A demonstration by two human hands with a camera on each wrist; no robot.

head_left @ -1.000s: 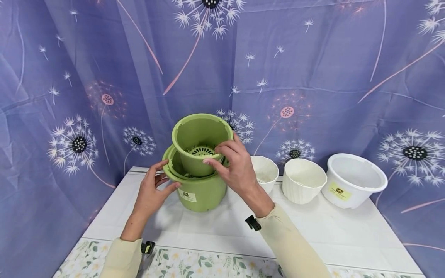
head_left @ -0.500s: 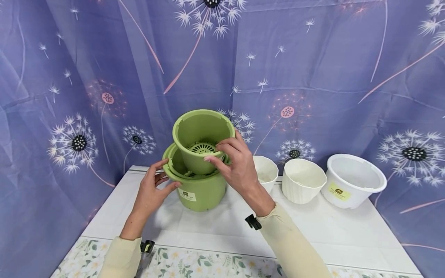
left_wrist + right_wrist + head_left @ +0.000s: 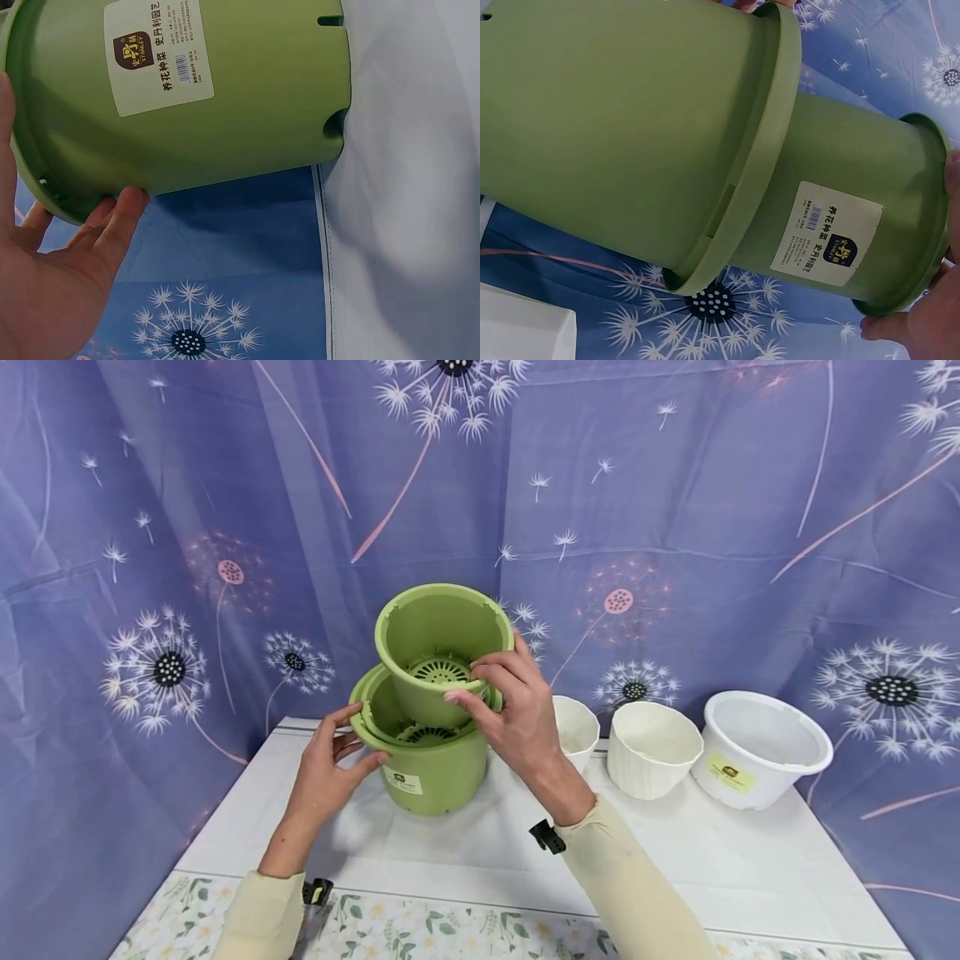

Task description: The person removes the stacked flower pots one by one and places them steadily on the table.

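A large green flower pot [image 3: 446,781] with a paper label stands upright on the white table. My left hand [image 3: 326,772] holds its rim at the left, thumb on the outer wall and fingers at the edge, also seen in the left wrist view. Above it, a smaller green flower pot [image 3: 427,697] hangs with its lower part still within the large pot's mouth. My right hand [image 3: 521,718] pinches the smaller pot's rim at the front right. Slots show in the floor of the smaller pot, and a slotted green surface lies inside the large one.
Two cream-white pots [image 3: 652,760] and a wider white pot [image 3: 750,777] with a yellow label stand in a row at the right; my right hand partly covers the nearest. A purple dandelion-print curtain [image 3: 675,527] hangs behind the white table [image 3: 637,860].
The smaller green pot has risen and shifted slightly right in my right hand, so more of the large pot's inside shows. My left hand stays on the large pot's rim.
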